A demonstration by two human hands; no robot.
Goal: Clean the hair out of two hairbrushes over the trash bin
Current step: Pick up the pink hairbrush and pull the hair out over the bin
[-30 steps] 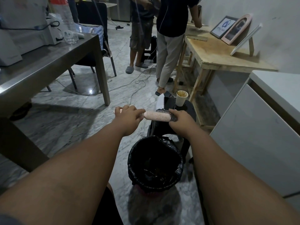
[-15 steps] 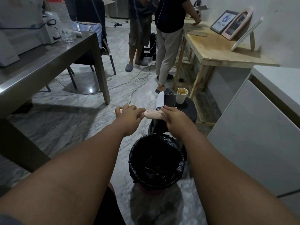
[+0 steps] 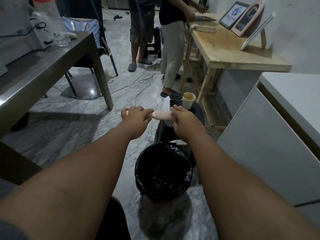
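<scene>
The left hand (image 3: 135,116) was closed around the handle of a pink brush (image 3: 161,115), holding it level with the bristles turned up and toward the far side. The right hand (image 3: 183,118) met the head's right end, its fingers (image 3: 176,108) curled onto the bristles in a pinch; whether any hair was caught between them could not be made out. The brush hung in the air beyond the far rim of the bin (image 3: 138,170), which stood on the floor near the person, lined with a black bag and open. So the brush was not squarely over the opening.

The brush looked like light, rigid plastic, easy to hold by the handle in one fist. Its bristles probably flex and spring back, so hair would likely come free best when gripped near the roots and drawn up along the pins. Loose hair is nearly weightless and may drift, so bringing the brush nearer, over the bin, seemed wise before letting anything fall.

A white object (image 3: 166,104), perhaps the second brush, stood on the dark stool (image 3: 199,113) just behind the hands, beside a paper cup (image 3: 188,101).

On the far right table (image 3: 242,54), a framed picture (image 3: 232,14) carried a logo and a line of writing too small to read.
</scene>
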